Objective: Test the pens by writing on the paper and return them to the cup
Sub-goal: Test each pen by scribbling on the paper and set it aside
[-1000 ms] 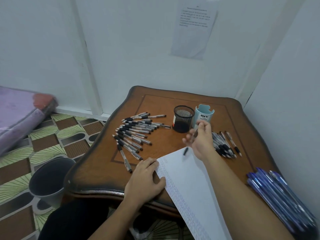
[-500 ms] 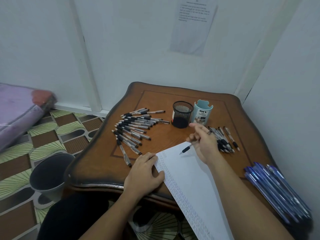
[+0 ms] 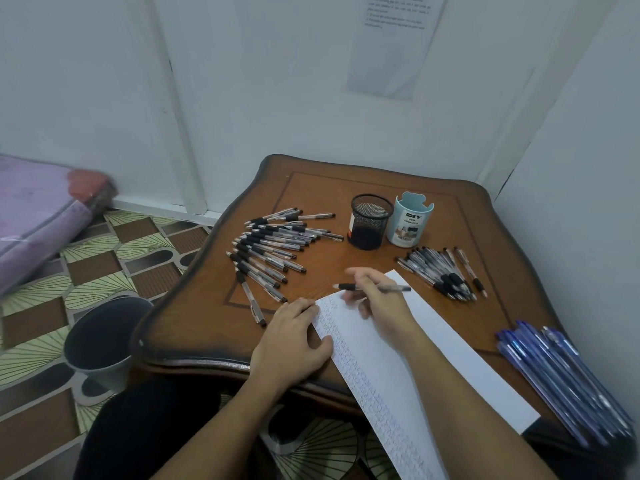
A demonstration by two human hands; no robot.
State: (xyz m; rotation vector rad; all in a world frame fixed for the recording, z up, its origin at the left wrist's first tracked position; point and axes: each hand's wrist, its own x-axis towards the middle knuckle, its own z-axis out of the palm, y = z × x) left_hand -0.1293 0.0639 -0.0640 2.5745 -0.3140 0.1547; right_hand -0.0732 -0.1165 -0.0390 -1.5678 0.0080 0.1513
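Far left: purple plastic-wrapped bundle (image 3: 34,220) on the floor, blurred and cut by the frame edge. Dark grey round bucket (image 3: 104,337) sits beside the brown wooden desk (image 3: 194,306). On the desk is a fan of clear pens with black rubber sleeves (image 3: 273,247). Left hand (image 3: 294,341): grip wide, fingers flat, pressing the left edge of the long white paper sheet (image 3: 367,358). The sheet overhangs the near desk edge, lower end out of frame, marks along its left side illegible. Right hand (image 3: 381,306): grip pinching one clear black-sleeved pen (image 3: 394,288) at the sheet's far corner, tip leftward. Fingers motion-blurred; can't tell tip contact. Behind: black mesh cup (image 3: 370,221), inside too dark to read, with a pale blue plastic organiser cup (image 3: 412,220) just beside it. Second pen heap (image 3: 443,271) to the right. Blue pens (image 3: 561,379) bottom right, blurred and partly cropped.
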